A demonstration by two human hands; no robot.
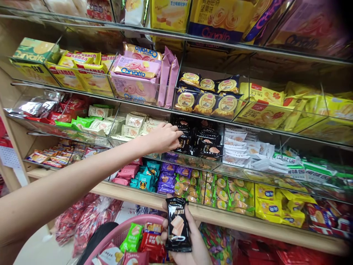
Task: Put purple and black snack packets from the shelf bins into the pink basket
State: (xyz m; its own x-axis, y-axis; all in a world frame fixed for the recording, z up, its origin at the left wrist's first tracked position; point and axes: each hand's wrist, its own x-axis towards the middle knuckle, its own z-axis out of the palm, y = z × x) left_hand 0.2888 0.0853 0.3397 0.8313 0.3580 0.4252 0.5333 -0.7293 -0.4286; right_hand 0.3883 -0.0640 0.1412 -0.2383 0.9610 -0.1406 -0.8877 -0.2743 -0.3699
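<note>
1 black packet [178,226] sits in the right grip [197,243], between thumb [190,218] and fingers [164,225].

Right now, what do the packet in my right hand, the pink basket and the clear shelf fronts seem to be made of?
Black packet: probably plastic film, glossy, from its highlights and crimped end. Pink basket: likely moulded plastic, judging by its smooth, rounded rim. Shelf fronts: see-through and shiny; acrylic or glass, I can't tell which.
</note>
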